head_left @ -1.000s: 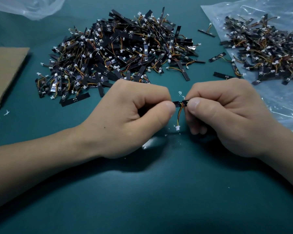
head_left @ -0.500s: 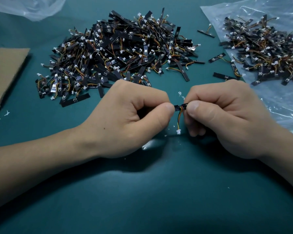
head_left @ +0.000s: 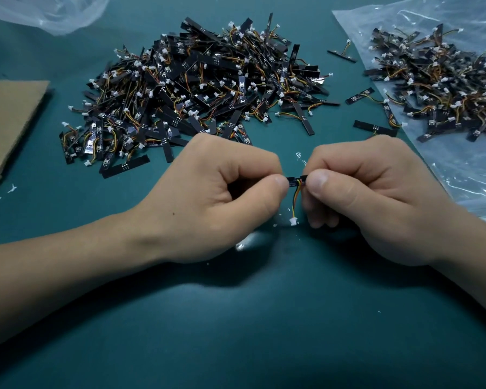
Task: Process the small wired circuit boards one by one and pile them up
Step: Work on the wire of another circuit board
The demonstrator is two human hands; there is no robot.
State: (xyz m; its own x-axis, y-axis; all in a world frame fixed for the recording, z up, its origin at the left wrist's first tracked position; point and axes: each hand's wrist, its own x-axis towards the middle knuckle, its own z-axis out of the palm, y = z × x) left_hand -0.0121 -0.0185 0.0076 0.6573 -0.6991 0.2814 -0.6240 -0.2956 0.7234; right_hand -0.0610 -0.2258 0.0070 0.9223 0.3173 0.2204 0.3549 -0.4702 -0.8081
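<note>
A small black circuit board strip [head_left: 295, 180] is pinched at both ends, between my left hand [head_left: 216, 197] and my right hand [head_left: 376, 197], just above the green mat. Its red, orange and yellow wires hang down to a white connector [head_left: 293, 220]. Most of the strip is hidden inside my fists. A big pile of the same wired boards [head_left: 197, 88] lies behind my left hand. A second pile [head_left: 443, 85] rests on a clear plastic bag [head_left: 460, 169] at the right.
Loose boards [head_left: 375, 127] lie between the two piles. A brown cardboard sheet [head_left: 9, 119] sits at the left edge, and another clear bag [head_left: 56, 12] at the top left. Tiny white scraps dot the green mat [head_left: 264, 318].
Both hands keep the same pinch on the strip. My thumbs have shifted only slightly and the dangling connector has barely moved.
</note>
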